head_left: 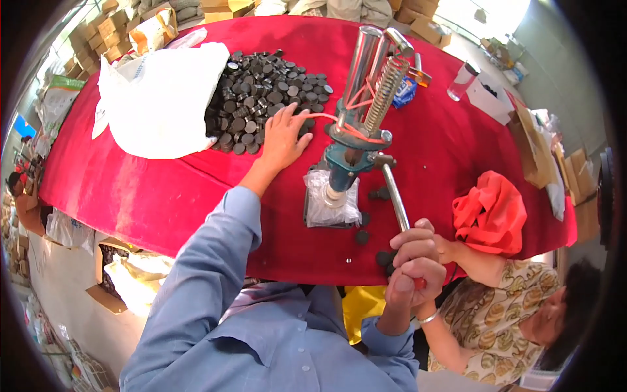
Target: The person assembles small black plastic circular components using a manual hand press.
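Note:
A pile of small black round caps lies on the red-covered table. My left hand is at the pile's near right edge, fingers apart and palm down; whether a cap is under the fingertips is hidden. To its right stands a hand press with a steel column, a coil spring and red cord tied around it. Its base is wrapped in clear plastic. My right hand is closed around the lower end of the press's metal lever. Loose black caps lie beside the base.
A co-worker sits close at my right, hands partly hidden behind my right hand. A white sack lies left of the pile. Red cloth, a clear cup, a blue packet and a white box are on the right.

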Tool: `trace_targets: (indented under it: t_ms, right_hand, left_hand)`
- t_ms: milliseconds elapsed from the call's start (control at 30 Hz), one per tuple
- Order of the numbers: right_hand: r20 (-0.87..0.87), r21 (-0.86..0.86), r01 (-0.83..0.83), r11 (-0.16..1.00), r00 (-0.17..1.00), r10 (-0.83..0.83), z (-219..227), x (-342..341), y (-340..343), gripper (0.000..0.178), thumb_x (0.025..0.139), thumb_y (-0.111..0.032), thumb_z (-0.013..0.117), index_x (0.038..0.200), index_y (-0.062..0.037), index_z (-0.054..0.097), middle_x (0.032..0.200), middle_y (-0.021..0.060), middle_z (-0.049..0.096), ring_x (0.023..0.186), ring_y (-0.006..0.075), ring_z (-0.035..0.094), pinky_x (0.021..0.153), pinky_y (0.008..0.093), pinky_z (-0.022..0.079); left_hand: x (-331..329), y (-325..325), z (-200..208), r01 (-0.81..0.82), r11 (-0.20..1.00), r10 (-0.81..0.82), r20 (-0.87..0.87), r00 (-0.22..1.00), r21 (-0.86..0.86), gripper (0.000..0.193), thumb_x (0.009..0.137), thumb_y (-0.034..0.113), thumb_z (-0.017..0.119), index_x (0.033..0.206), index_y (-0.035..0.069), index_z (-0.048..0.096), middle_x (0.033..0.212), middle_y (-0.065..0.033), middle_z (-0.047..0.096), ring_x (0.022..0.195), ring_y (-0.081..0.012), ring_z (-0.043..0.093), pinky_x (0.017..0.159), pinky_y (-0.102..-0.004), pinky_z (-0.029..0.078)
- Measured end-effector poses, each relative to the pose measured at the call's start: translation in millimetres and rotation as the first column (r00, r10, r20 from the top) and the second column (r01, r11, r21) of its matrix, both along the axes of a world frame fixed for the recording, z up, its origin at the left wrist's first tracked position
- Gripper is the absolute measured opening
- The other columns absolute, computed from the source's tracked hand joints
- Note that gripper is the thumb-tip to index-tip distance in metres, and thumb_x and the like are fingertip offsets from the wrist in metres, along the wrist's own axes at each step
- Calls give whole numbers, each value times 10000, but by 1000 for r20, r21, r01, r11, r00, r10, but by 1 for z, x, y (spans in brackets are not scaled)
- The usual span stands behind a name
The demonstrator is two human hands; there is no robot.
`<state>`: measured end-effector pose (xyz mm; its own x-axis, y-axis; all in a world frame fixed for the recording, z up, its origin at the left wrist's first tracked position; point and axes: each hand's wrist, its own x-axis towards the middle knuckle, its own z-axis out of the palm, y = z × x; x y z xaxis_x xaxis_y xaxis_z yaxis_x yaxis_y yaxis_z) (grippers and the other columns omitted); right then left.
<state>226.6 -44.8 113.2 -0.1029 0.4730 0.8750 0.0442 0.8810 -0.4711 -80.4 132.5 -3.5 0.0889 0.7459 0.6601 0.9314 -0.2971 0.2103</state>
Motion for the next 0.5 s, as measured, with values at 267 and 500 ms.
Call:
trace_targets:
  t_ms: [267, 500]
  right_hand:
    - [47, -100, -10, 995, 999, 15, -2, 2, -9, 378, 975, -474, 652, 870, -156, 474, 705, 11, 512, 749, 226, 602, 886, 479, 405]
    - [-23, -98, 30, 995, 999, -32, -7, -4, -8, 336, 975, -459, 623, 890, -190, 440, 720, 4, 478, 734, 215, 532, 843, 480, 379]
  left_hand:
    - [-8, 89, -8, -212, 951, 135, -315, 940, -226, 697, 838, 628, 653, 1438, 287, 553, 1571, -150, 387, 1471, -419, 284, 1082, -800, 190]
    - [-19, 61, -8, -131, 963, 52, -316, 947, -235, 338, 913, 397, 609, 1188, 201, 628, 1127, -86, 618, 1185, -308, 517, 971, -625, 374]
